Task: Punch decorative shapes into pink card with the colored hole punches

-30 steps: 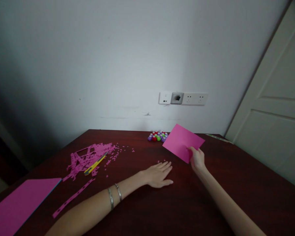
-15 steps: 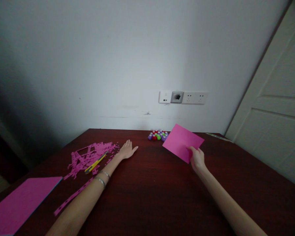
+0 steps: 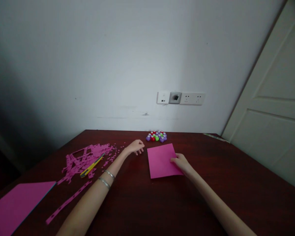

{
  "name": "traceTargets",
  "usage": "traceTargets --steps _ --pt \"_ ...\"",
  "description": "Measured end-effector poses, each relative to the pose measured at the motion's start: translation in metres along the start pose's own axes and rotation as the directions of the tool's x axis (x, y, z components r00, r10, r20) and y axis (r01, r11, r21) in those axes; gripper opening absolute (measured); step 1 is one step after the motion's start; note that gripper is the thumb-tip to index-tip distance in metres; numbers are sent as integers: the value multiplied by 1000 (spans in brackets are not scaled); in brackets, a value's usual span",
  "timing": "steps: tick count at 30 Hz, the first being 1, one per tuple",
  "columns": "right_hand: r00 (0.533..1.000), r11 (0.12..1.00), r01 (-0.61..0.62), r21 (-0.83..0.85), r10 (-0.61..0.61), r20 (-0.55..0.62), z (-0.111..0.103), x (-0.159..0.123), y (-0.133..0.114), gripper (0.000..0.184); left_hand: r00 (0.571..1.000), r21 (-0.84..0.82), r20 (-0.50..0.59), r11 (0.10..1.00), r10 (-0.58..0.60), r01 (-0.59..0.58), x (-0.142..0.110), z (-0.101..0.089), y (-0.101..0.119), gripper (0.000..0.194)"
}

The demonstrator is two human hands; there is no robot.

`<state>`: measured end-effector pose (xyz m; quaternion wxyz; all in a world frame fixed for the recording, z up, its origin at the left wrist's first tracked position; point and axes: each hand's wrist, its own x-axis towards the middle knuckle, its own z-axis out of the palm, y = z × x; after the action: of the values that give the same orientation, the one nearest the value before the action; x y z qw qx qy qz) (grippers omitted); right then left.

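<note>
A square sheet of pink paper is pinched at its right edge by my right hand, thumb on top and the other fingers beneath. My left hand is just left of the sheet, apart from it, its fingers loosely bent with nothing in them. Two silvery bracelets circle the left wrist. Behind the sheet sit several small purple, red and green craft punches in a cluster.
Left of my left arm lie pink paper scraps with tiny cut-out bits, and a yellow utility knife on them. A punched pink strip and a larger pink sheet are nearer. The dark red table meets a wall with sockets.
The right hand has brought the pink sheet left and nearer, turning it squarer to me. My left hand has lifted off the tabletop, shifted right, and its fingers have curled.
</note>
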<state>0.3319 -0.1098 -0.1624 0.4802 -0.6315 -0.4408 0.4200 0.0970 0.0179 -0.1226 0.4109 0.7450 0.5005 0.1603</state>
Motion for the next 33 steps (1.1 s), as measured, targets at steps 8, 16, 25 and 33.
traceTargets --steps 8,16,25,33 --pt "992 968 59 -242 -84 -96 6 0 2 41 962 -345 265 926 -60 153 -17 24 14 46" --pt "986 871 31 -490 -106 -127 8 -12 -6 81 987 -21 158 999 -38 41 -11 38 19 83" --pt "991 567 67 -821 -131 -10 11 -30 -21 76 995 425 67 900 74 -95 -22 40 32 81" --pt "984 494 121 -861 -176 37 16 -36 -20 67 991 387 132 921 -12 -40 -20 33 31 87"
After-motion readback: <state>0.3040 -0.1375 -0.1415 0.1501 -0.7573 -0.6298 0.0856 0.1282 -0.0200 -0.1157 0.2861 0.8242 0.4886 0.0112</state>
